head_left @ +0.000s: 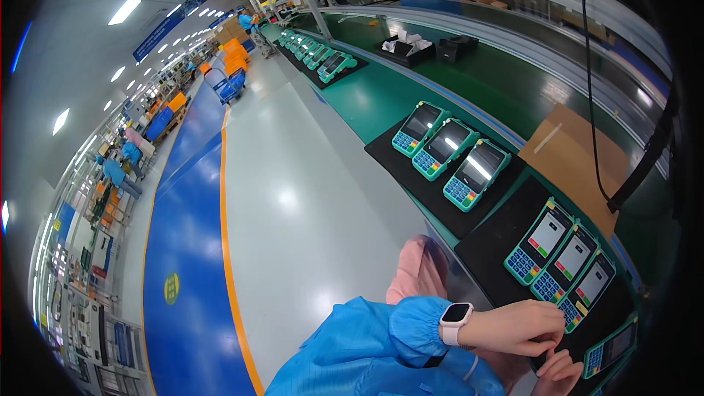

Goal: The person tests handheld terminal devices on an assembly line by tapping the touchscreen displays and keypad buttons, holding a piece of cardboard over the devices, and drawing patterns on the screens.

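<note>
My left hand (517,328), with a pale watch (455,314) at its wrist, is closed, its fingertips bent down toward my right hand (559,375). Curled fingers show on the right hand too; the two hands nearly meet above the bench edge. What they pinch, if anything, is hidden. Just beyond the left knuckles, three green card payment terminals with lit white screens lie side by side, the nearest of them a terminal (587,290) partly covered by that hand. Right of my right hand lies another green terminal (610,347) with a dark screen.
Three dark-screened terminals (477,174) lie on a black mat (392,160) farther up the bench. Beyond are a row of terminals (337,66) and a black tray (389,54). Cardboard (576,154) and a hanging black cable (589,88) stand at right. Other people work far off.
</note>
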The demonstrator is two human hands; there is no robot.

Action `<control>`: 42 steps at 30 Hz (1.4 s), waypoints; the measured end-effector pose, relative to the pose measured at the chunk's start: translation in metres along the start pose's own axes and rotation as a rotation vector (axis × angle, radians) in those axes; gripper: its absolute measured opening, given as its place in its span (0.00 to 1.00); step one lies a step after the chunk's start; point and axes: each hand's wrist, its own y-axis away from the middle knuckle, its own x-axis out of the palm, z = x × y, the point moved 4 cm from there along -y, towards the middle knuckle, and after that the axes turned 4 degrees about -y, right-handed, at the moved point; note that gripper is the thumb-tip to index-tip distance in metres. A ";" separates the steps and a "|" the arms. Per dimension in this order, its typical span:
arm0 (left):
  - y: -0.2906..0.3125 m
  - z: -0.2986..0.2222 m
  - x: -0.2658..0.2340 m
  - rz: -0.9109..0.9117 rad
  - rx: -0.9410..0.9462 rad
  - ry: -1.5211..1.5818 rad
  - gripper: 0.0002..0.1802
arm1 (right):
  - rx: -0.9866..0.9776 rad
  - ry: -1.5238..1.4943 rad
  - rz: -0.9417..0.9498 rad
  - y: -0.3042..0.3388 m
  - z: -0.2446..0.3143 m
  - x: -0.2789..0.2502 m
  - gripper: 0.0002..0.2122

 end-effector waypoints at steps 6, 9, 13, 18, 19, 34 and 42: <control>0.008 -0.003 0.004 -0.024 -0.190 0.310 0.09 | -0.162 0.350 0.168 0.001 0.008 0.011 0.29; 0.011 -0.001 0.009 -0.021 -0.244 0.446 0.09 | -0.171 0.481 0.172 0.001 0.011 0.018 0.29; 0.015 -0.003 0.009 -0.042 -0.297 0.563 0.10 | -0.218 0.658 0.283 -0.003 0.016 0.025 0.29; 0.016 -0.001 0.000 -0.017 -0.288 0.505 0.10 | -0.177 0.791 0.368 -0.010 0.016 0.031 0.29; 0.016 0.000 -0.001 0.010 -0.292 0.480 0.10 | -0.173 0.798 0.381 -0.011 0.016 0.031 0.29; 0.027 0.016 0.006 0.071 -0.498 0.938 0.08 | -0.124 0.723 0.370 -0.020 0.012 0.029 0.30; 0.013 0.018 -0.010 0.177 -0.317 0.444 0.07 | -0.053 0.846 0.378 -0.015 -0.001 0.019 0.32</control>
